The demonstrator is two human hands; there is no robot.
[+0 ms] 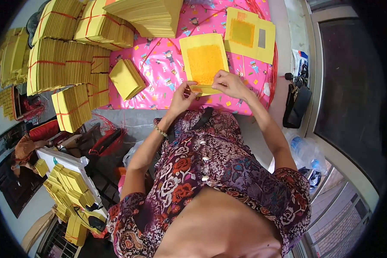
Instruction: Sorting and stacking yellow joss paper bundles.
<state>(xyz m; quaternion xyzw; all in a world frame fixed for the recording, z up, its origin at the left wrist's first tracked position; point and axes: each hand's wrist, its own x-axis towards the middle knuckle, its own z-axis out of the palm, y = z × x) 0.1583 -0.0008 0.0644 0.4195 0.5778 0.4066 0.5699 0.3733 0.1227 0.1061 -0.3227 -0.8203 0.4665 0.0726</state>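
A yellow paper sheet (206, 60) with a large orange rectangle on it lies in front of me on the pink patterned table cover (155, 77). Its near end appears to be folded up in a narrow strip. My left hand (183, 98) has thumb and fingers curled around the near left corner. At the near right corner, my right hand (231, 84) pinches the paper's edge. Just beyond to the right lie more yellow sheets (264, 47), one with an orange-bordered patch and one with a grey rectangle. A small stack of yellow paper (127, 79) rests left of my hands.
Tall bundles of yellow paper (60, 64) tied with red string crowd the table's left side. Red strings (274, 81) hang along its right edge. A black case (297, 107) sits by the window frame. More yellow bundles (71, 185) lie on a white surface at lower left.
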